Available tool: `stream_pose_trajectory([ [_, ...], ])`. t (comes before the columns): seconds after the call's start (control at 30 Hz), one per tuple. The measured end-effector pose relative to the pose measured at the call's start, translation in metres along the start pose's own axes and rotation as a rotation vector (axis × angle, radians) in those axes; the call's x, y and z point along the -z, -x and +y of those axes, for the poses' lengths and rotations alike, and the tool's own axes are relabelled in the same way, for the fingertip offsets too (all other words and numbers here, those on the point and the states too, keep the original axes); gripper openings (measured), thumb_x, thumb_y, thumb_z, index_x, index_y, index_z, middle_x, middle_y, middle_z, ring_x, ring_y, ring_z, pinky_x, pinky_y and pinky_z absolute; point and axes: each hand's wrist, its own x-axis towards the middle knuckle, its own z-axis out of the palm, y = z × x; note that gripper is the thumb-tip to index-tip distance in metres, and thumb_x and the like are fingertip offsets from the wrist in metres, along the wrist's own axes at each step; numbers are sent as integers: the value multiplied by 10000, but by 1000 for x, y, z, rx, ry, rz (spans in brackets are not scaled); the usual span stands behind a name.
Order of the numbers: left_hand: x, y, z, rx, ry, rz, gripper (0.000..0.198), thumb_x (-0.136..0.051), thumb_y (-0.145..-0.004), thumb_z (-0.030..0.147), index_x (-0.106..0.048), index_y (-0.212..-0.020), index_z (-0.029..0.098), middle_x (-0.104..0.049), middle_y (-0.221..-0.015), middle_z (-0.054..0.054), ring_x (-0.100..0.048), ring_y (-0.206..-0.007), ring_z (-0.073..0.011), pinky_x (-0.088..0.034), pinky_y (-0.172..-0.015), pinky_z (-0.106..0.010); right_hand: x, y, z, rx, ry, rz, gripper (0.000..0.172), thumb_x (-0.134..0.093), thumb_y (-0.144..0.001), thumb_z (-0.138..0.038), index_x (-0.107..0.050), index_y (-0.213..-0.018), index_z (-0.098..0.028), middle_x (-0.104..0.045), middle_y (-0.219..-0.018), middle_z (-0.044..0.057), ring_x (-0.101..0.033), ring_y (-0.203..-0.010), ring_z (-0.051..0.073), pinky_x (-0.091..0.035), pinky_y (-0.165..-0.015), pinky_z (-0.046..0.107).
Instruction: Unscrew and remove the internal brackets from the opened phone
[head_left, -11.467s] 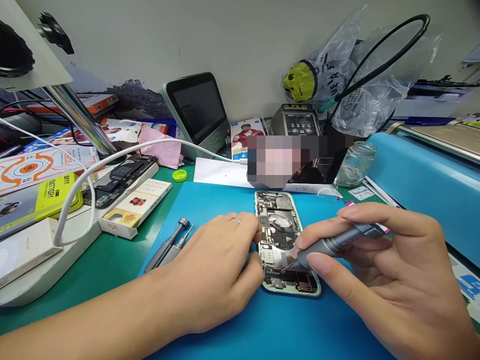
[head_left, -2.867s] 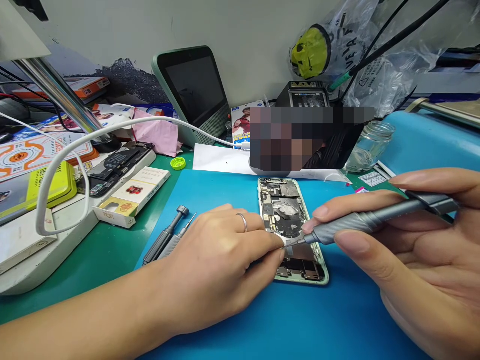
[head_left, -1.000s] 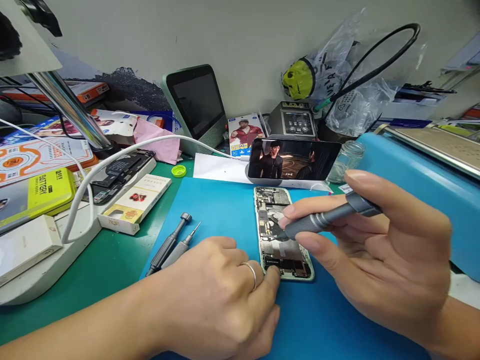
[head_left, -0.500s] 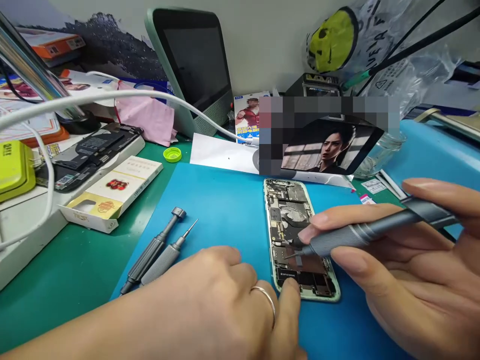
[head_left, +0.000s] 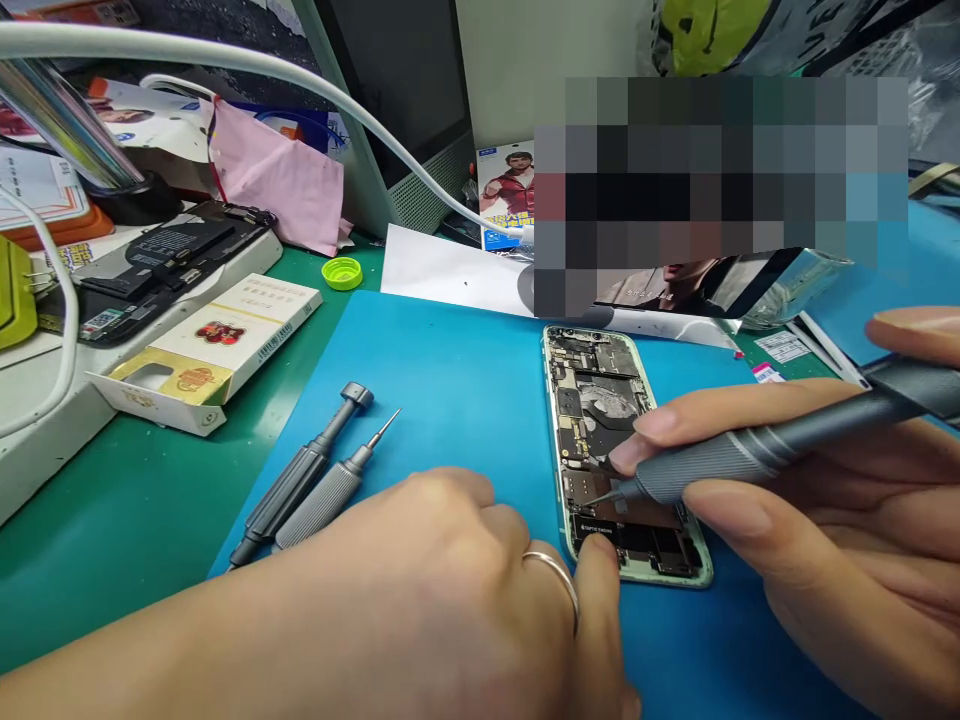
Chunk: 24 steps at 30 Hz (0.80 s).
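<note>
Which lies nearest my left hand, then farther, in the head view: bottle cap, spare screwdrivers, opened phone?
1. opened phone: right of the left hand, a fingertip touching its lower end.
2. spare screwdrivers: left, on the blue mat, apart.
3. green bottle cap: back left, beyond the mat.

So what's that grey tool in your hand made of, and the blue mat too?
The screwdriver looks like metal: matt grey, with fine grip ridges and a thin, steel-like tip. The blue mat looks like soft rubber or silicone. It is smooth, dull and lies flat, though the look alone cannot settle which.
</note>
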Motion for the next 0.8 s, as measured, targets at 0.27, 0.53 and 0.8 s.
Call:
stream_pose_trajectory([
  [0.27, 2, -6, 0, 36, -28, 20, 178, -766, -924, 353, -680, -907, 197, -438, -570, 79, -397, -459, -154, -329, -364, -380, 1, 0, -1, -21, -9, 8, 245, -961, -843, -311, -818, -1042, -315, -828, -1145, -34, -880, -890, 246, -809, -730, 325],
  [0.53, 2, -4, 0, 38, -12, 24, 182, -719, -960, 365, -697, -926, 187, -442, -563, 73, -402, -452, -163, -352, -354, -383, -1, -9, -4, 170, 83, -154, 173, -799, -964, -158, -865, -964, -318, -800, -945, 19, -876, -884, 242, -789, -722, 284],
  [0.8, 3, -7, 2, 39, -13, 16, 198, -744, -956, 379, -706, -948, 185, -447, -571, 76, -401, -454, -157, -356, -355, -373, -2, -8, -2, 110, 53, -116, 117, -858, -927, -192, -869, -963, -302, -793, -956, 33, -865, -833, 249, -790, -701, 314],
])
